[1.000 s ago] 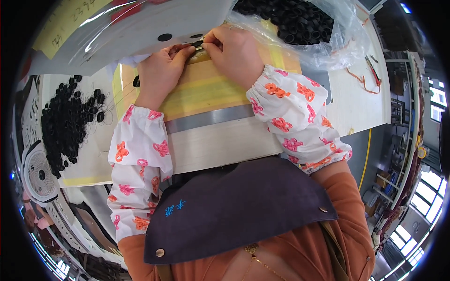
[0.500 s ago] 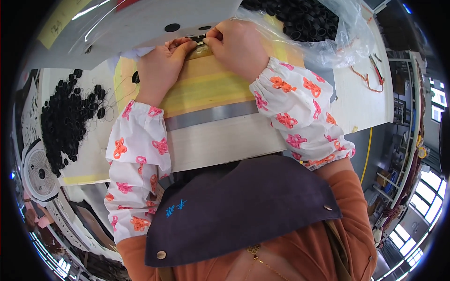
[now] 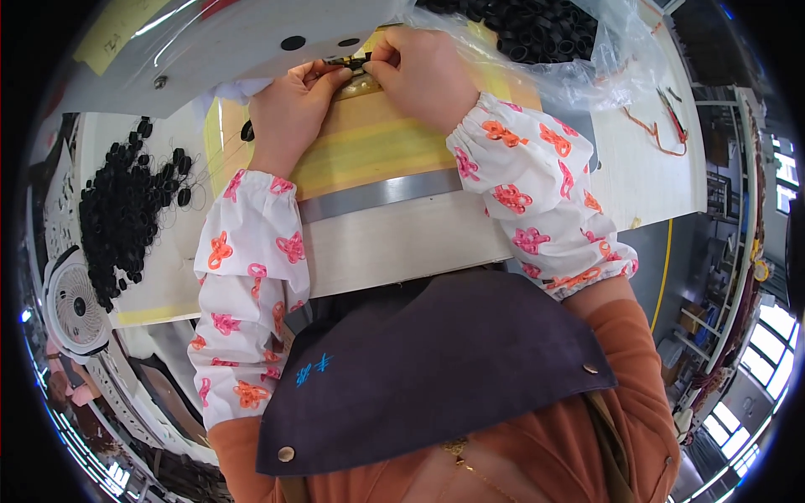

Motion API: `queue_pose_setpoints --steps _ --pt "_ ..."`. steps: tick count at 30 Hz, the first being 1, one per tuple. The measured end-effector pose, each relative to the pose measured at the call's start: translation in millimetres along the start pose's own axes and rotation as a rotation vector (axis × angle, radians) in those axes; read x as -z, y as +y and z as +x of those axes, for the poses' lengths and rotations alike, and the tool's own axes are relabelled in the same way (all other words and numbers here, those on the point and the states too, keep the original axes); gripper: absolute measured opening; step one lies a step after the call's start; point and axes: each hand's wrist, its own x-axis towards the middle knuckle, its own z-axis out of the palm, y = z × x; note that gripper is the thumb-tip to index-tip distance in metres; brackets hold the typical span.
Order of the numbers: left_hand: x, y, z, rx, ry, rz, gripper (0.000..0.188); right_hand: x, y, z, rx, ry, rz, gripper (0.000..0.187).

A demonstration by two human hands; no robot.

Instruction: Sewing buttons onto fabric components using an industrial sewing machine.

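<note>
Right now, in the head view, both our hands meet at the far edge of the bench, under the lip of a pale grey machine housing (image 3: 251,42). Our left hand (image 3: 289,105) and right hand (image 3: 419,75) are both closed in a pinch on a small black part (image 3: 350,61), fingertips nearly touching each other across it. What exactly the part is we cannot tell; it is too small and half hidden by the fingers.

We judge the work to be mid-run: a heap of loose black rings (image 3: 126,210) lies on the bench to our left, well apart from the hands, and a clear plastic bag (image 3: 579,59) with many more black rings sits just beyond our right hand, so plenty seems left to handle. How many pieces are finished the picture does not show.

As for labels, a yellow rectangular tag (image 3: 117,29) sits on the housing's upper left. Yellow tape bands (image 3: 369,151) and a grey strip (image 3: 377,193) cross the bench (image 3: 394,243) between our patterned sleeves. A small white fan (image 3: 75,306) stands at far left.
</note>
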Motion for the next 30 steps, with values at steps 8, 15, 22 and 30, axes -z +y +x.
queue_pose_setpoints --steps 8,15,22,30 --pt "8.2 -6.8 -12.8 -0.088 0.123 0.281 0.034 -8.6 -8.1 -6.6 -0.074 0.002 0.143 0.011" --pt "3.0 9.4 -67.8 -0.337 -0.023 -0.046 0.019 6.4 -19.6 -25.3 -0.166 -0.074 0.206 0.026" --pt "19.5 16.8 -68.0 -0.339 -0.072 -0.085 0.017 9.4 -15.6 -21.8 -0.431 -0.298 0.631 0.016" --pt "11.6 16.1 -31.1 -0.409 0.069 -0.215 0.021 25.7 -65.7 -66.2 -0.023 -0.416 0.421 0.013"
